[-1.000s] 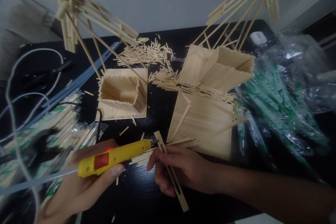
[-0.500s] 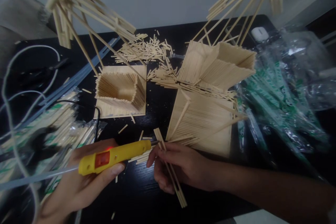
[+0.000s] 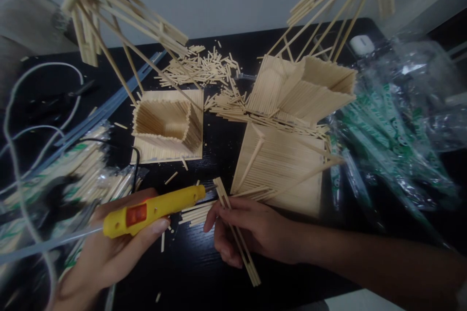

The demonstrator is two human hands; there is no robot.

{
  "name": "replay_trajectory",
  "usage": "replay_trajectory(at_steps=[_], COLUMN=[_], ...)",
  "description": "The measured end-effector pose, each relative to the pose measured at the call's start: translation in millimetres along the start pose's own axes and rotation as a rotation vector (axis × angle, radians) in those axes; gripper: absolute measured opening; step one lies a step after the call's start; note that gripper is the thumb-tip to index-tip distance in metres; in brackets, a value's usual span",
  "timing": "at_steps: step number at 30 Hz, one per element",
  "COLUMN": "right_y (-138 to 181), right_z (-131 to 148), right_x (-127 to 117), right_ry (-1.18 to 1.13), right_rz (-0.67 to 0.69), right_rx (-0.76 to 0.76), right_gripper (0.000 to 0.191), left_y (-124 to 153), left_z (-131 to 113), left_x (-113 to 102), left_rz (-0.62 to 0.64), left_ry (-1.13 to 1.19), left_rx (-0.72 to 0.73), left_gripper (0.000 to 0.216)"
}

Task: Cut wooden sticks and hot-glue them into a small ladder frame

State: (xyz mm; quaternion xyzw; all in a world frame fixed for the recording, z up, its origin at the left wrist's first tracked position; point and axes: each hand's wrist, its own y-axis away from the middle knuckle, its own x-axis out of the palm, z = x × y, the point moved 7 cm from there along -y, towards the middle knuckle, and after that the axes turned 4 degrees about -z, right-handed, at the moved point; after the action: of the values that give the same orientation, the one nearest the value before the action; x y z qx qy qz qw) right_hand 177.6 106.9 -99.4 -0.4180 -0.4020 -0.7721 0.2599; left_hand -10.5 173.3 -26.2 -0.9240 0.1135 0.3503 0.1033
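My left hand (image 3: 120,248) is wrapped round a yellow hot glue gun (image 3: 160,210) with a red switch; a clear glue stick (image 3: 51,243) runs out of its back end. The gun's metal nozzle points right, close to the upper end of a narrow frame of wooden sticks (image 3: 239,238). My right hand (image 3: 248,223) pinches that frame between thumb and fingers, tilted over the black table. Behind it lies a flat panel of sticks (image 3: 288,170) with a few sticks on top. Several loose sticks (image 3: 197,213) lie between my hands.
A square stick box on a base (image 3: 164,146) stands left of centre, another stick box (image 3: 310,87) at the back right. Short cut sticks (image 3: 200,68) are heaped behind. Tall stick frames (image 3: 142,24) rise at the back. Plastic wrappers (image 3: 394,141) lie right, a white cable (image 3: 10,141) left.
The glue gun in my left hand has drawn back slightly to the left and up, its nozzle shifting from beside my right fingers to the frame's upper end. My right hand has stayed nearly still.
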Motion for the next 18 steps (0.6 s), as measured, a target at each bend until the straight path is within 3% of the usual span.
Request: replay_trajectory(at_steps=[3,18], right_y=[0.2,-0.5], right_z=[0.2,-1.2], right_x=[0.6,-0.2], right_ry=[0.011,0.008], right_rz=[-0.003,0.000], right_rx=[0.002,0.001], right_gripper=[0.041,0.042], left_y=[0.8,3.7], left_z=[-4.4,-1.6], left_x=[1.8,-1.7], left_rz=[0.059,0.041], left_ry=[-0.028,-0.148], left_rx=[0.128,0.138], left_gripper=[0.021,0.025])
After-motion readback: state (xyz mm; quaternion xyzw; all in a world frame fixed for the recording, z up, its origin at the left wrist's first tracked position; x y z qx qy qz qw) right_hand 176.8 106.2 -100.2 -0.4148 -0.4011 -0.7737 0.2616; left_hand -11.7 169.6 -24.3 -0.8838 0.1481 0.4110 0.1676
